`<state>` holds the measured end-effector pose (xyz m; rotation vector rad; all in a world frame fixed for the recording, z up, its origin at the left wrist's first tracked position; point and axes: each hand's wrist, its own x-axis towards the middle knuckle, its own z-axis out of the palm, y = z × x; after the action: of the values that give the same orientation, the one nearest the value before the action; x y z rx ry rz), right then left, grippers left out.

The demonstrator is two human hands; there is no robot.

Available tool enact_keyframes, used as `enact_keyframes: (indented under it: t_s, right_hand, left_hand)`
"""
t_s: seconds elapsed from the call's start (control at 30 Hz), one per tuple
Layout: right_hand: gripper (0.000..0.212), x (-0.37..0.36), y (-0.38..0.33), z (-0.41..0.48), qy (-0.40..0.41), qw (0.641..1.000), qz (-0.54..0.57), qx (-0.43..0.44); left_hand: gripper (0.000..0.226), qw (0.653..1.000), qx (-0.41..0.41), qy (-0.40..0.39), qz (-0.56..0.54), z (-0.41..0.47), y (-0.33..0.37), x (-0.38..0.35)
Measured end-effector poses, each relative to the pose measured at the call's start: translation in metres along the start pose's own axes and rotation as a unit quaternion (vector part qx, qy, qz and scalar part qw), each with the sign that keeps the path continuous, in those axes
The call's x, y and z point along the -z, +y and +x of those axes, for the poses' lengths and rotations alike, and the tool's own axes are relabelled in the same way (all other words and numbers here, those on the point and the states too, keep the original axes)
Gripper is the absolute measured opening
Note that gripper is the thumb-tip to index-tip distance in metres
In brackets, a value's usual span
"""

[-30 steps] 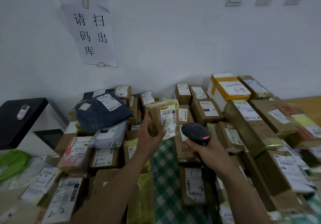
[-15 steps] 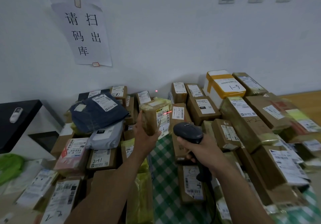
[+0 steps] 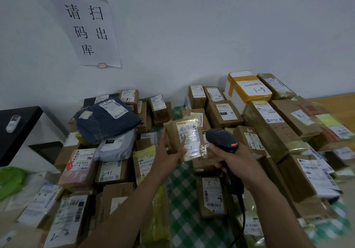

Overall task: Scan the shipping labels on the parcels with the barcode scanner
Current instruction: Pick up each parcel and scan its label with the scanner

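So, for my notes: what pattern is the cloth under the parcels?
Cloth: green-and-white check, head view.

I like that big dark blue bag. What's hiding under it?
The dark blue bag rests with its front edge on a grey mailer bag. Whatever sits beneath its middle is covered and can't be seen.

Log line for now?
left hand: holds small brown parcel | right hand: grips black barcode scanner | scanner close to parcel's white label
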<state>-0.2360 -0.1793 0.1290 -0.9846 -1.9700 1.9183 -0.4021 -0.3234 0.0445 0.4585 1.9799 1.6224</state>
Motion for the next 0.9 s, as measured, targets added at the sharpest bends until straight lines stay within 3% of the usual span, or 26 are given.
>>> enact_keyframes:
  t_s: [0.17,0.3,0.43,0.63,0.9]
  right_hand:
    - [0.020,0.022,0.016,-0.006,0.036,0.999,0.007,-0.007]
    - [0.016,0.028,0.040,-0.014,0.056,0.997,-0.002,-0.045]
    - [0.020,0.026,0.060,-0.022,0.050,0.996,-0.014,-0.078]
    - [0.016,0.018,0.066,-0.024,0.054,0.994,-0.001,-0.093]
    - [0.022,0.010,0.071,-0.017,0.037,0.994,0.007,-0.103]
  left_hand:
    - [0.099,0.990,0.101,-0.094,-0.030,-0.039,-0.024,-0.022]
    - [0.080,0.979,0.138,-0.152,-0.009,-0.071,-0.043,-0.040]
    - [0.077,0.963,0.179,-0.199,-0.006,-0.083,-0.061,-0.051]
    - [0.063,0.951,0.208,-0.227,0.001,-0.066,-0.079,-0.079]
    - [0.052,0.977,0.125,-0.157,0.073,-0.063,-0.097,-0.089]
